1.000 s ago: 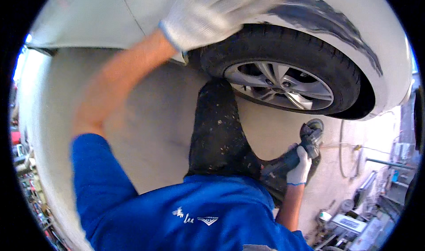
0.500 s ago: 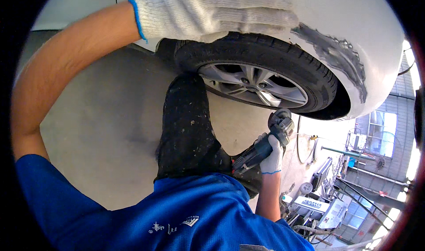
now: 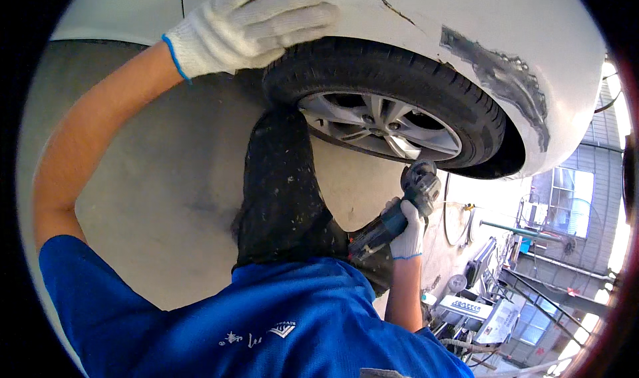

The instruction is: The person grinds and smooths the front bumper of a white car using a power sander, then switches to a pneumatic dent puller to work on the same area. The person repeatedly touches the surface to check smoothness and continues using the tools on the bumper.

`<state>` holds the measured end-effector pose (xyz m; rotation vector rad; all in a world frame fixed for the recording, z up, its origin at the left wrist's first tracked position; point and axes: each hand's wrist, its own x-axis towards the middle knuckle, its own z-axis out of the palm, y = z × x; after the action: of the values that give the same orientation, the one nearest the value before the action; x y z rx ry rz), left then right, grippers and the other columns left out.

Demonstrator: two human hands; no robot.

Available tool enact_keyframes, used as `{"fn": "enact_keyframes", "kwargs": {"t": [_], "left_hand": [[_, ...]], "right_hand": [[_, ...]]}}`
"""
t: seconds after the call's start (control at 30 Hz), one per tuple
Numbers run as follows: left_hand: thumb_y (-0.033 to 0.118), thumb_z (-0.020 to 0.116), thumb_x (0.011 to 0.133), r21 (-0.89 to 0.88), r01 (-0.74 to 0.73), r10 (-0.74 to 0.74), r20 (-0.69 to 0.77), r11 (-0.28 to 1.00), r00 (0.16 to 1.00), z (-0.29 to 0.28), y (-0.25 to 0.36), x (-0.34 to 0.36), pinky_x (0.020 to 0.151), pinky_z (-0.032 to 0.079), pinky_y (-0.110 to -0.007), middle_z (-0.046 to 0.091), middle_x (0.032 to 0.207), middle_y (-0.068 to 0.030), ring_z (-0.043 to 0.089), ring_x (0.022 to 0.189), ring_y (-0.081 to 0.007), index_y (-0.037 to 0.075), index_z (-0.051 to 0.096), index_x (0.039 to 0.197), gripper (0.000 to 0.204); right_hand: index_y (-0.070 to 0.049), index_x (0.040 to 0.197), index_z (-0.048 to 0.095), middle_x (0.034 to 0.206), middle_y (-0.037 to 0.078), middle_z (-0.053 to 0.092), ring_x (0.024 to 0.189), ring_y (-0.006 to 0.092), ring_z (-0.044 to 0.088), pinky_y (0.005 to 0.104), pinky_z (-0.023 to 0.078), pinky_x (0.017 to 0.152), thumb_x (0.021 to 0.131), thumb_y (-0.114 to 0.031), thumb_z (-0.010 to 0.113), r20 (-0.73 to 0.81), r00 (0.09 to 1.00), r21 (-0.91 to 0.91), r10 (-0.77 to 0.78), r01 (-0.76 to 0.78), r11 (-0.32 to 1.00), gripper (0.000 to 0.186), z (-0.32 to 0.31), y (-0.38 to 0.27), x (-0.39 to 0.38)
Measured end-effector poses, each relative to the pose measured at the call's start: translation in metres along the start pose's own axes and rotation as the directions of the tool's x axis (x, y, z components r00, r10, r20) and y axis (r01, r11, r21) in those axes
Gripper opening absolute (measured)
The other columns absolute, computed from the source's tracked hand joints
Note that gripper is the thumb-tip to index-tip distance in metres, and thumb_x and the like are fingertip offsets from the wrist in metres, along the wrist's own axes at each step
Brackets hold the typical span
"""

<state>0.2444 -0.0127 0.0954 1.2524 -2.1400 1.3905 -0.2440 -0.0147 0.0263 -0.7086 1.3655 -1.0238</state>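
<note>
My left hand [image 3: 259, 25], in a white knit glove with a blue cuff, lies flat on the white car panel [image 3: 373, 28] above the wheel arch, fingers stretched out. Gloved too, my right hand [image 3: 407, 231] is wrapped round the body of a dark green angle grinder [image 3: 399, 211]. The grinder's head points up toward the wheel, just below the rim. On the fender, right of the arch, is a rough grey sanded patch [image 3: 499, 78]. A short dark scratch [image 3: 398, 11] shows to the right of my left fingers.
The black tyre [image 3: 346, 65] with its silver alloy rim [image 3: 406, 125] stands in the arch. My bent knee [image 3: 283, 151] is close to the tyre. Hoses, a pole-like tool [image 3: 526, 231] and shop equipment [image 3: 479, 311] stand at the right, near a window [image 3: 572, 201].
My left hand has slid left along the panel, away from the grey patch, uncovering the scratch. The right hand and grinder have hardly moved.
</note>
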Motion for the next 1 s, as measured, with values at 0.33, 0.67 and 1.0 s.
{"fn": "enact_keyframes", "kwargs": {"t": [0.33, 0.67, 1.0], "left_hand": [[0.023, 0.068, 0.077, 0.115, 0.055, -0.026, -0.238, 0.992, 0.971, 0.005, 0.020, 0.073, 0.114, 0.038, -0.032, 0.053, 0.148, 0.0085, 0.051, 0.135, -0.0126, 0.027, 0.066, 0.132, 0.055], [0.019, 0.062, 0.082, 0.155, 0.137, -0.098, -0.235, 0.978, 0.967, 0.025, 0.035, 0.038, 0.114, 0.038, -0.030, 0.048, 0.151, 0.0094, 0.049, 0.136, -0.0115, 0.031, 0.060, 0.139, 0.058], [0.019, 0.068, 0.073, 0.116, 0.145, -0.114, -0.243, 0.983, 0.963, 0.041, 0.039, -0.019, 0.100, 0.046, -0.026, 0.059, 0.137, 0.0081, 0.054, 0.124, -0.0136, 0.027, 0.071, 0.123, 0.050]], "right_hand": [[-0.001, 0.123, 0.053, 0.101, 0.013, 0.066, 0.091, 0.0282, 0.068, 0.0427, 0.059, 0.079, 0.085, -0.008, 0.070, 0.015, 1.000, 0.000, 0.027, -0.027, 1.000, 0.042, 0.010, -0.004, -0.001], [0.000, 0.123, 0.052, 0.100, 0.014, 0.065, 0.089, 0.0285, 0.068, 0.0435, 0.059, 0.078, 0.086, -0.007, 0.069, 0.030, 1.000, -0.032, -0.005, 0.006, 0.999, 0.041, 0.013, -0.004, -0.007], [0.001, 0.123, 0.053, 0.098, 0.014, 0.066, 0.087, 0.0283, 0.067, 0.0433, 0.060, 0.077, 0.085, -0.007, 0.069, -0.014, 1.000, -0.027, -0.005, 0.005, 1.000, 0.041, 0.016, -0.002, -0.018]]}}
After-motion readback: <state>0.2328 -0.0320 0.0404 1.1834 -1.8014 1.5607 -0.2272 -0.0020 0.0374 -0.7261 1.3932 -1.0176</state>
